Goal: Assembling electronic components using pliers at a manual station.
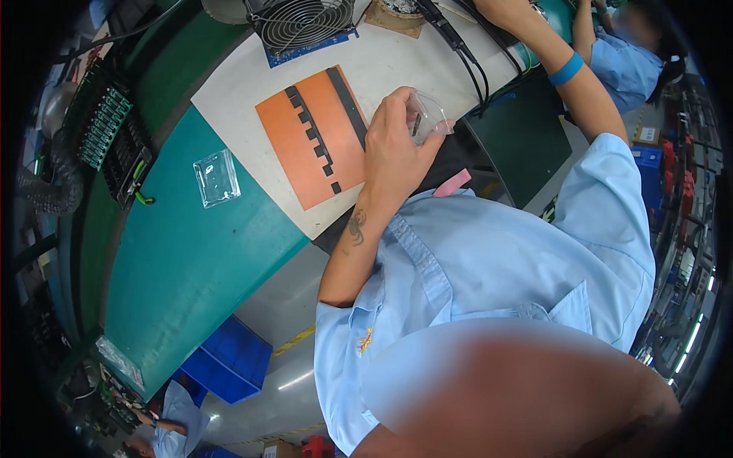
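Note:
My left hand (398,141) is closed around a clear plastic bag or small clear container (430,114), fingers on one side and thumb on the other. Something small and dark shows through its wall, too small to name. Just left of this hand lies an orange sheet (294,156) bearing a row of black rectangular pieces (311,133) and a long dark strip (347,107). My right hand (500,11) reaches to the far edge of the picture beside black cables (458,46); its fingers are cut off there. A blue band (566,69) circles the right wrist.
A fan with a wire guard (305,27) stands at the far side above a blue board (279,59). A flat clear bag (217,179) lies on the green mat (175,267). Circuit boards (107,126) stand at left, a blue bin (229,359) below. Other people sit top right and bottom left.

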### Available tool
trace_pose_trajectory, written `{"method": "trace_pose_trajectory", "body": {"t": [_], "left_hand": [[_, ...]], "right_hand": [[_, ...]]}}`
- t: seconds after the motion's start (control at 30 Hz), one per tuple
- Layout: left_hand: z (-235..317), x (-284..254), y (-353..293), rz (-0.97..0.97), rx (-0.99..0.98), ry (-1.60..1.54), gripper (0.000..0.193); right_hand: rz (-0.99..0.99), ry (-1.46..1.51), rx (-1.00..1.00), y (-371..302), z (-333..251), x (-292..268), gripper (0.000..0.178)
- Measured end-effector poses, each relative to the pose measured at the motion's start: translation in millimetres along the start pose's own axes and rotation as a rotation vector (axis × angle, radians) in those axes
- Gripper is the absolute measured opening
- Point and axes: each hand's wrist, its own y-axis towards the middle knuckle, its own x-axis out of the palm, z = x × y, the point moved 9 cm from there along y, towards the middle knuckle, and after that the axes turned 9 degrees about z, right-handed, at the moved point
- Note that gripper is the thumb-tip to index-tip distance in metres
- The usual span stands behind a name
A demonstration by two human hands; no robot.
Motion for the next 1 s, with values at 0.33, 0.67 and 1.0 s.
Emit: {"method": "trace_pose_trajectory", "body": {"t": [0.33,0.67,1.0], "left_hand": [[1,1,0,0.005,0.038,-0.018,0.056],[-3,-4,-3,-0.026,0.005,0.022,0.056],[6,3,1,0.011,0.048,-0.033,0.056]], "right_hand": [[-0.14,-0.247,-0.067,1,5,18,0.019],[0.015,-0.167,-0.276,5,-25,12,0.02],[-0.001,-0.277,-0.193,-1,4,-3,0.021]]}}
